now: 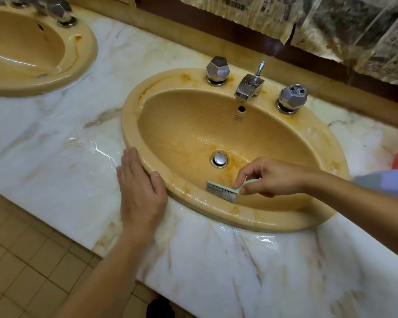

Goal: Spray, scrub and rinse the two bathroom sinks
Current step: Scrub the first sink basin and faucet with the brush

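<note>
The right hand (271, 176) pinches the handle of a pale green plastic scrub brush (223, 190), its bristles pressed to the near inner wall of the wet, stained yellow oval sink (133, 125). The left hand (140, 189) lies flat, fingers straight, on the white marble counter (262, 271) against the rim. Scrubbing is the step in hand; next, probably, strokes toward the chrome drain (219, 159), then rinsing. The second yellow sink (87, 42) sits far left.
</note>
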`<control>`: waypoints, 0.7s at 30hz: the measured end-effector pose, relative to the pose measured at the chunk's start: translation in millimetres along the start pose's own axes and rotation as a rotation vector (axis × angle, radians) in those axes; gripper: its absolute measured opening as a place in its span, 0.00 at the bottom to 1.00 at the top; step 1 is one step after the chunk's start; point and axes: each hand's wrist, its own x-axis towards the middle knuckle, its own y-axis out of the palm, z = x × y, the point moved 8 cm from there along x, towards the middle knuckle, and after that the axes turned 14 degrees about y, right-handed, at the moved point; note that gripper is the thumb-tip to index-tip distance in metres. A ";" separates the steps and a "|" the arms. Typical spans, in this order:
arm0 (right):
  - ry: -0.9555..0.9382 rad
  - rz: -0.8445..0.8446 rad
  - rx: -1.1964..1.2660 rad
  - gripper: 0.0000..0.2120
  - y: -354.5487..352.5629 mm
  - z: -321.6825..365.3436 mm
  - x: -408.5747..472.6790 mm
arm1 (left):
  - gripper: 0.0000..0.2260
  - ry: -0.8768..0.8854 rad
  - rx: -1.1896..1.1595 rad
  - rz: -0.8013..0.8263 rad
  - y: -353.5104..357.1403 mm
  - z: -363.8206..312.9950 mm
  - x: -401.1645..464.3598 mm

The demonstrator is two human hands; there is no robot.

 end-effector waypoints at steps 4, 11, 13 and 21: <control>0.062 -0.040 -0.108 0.05 -6.5 -18.2 0.7 | 0.31 -0.053 0.009 -0.025 10.2 -24.0 -28.1; 0.002 -0.005 -0.017 0.04 -3.7 -9.7 5.6 | 0.32 -0.048 0.065 -0.015 15.7 -28.8 -30.3; 0.065 -0.064 -0.152 0.04 -6.8 -18.8 11.5 | 0.32 -0.041 0.065 -0.020 15.5 -29.2 -30.5; 0.072 -0.009 -0.070 0.05 -8.1 -30.7 6.5 | 0.32 -0.060 0.054 -0.026 15.4 -28.8 -30.2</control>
